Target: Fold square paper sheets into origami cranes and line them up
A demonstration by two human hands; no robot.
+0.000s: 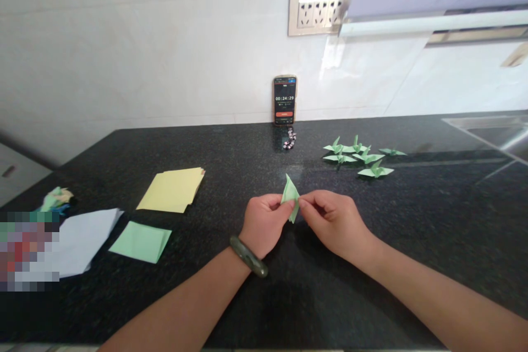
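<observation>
Head view: both hands meet over the black countertop (371,297), near its middle. The left hand (264,224) is curled, fingers pinching the left edge of a half-folded green paper piece (290,195); a dark green bangle (248,256) sits on that wrist. The right hand (333,219) pinches the same piece from the right, thumb and forefinger pressed together on its lower edge. The paper is held just above the counter between the two hands, its pointed tip up.

To the right and further back, a group of finished green paper cranes (358,157) stands on the counter, well apart from the hands. To the left lie a stack of yellow sheets (172,190), a green sheet stack (141,242) and a pale white sheet stack (80,242) (the area beside it is pixelated, cannot tell what is there). A small crumpled paper bundle (55,199) sits at the far left edge.

At the back, a phone (284,100) leans upright against the white wall, showing a timer screen; a small beaded item (290,140) lies just in front of it. A socket strip (317,11) is mounted on the wall above.
</observation>
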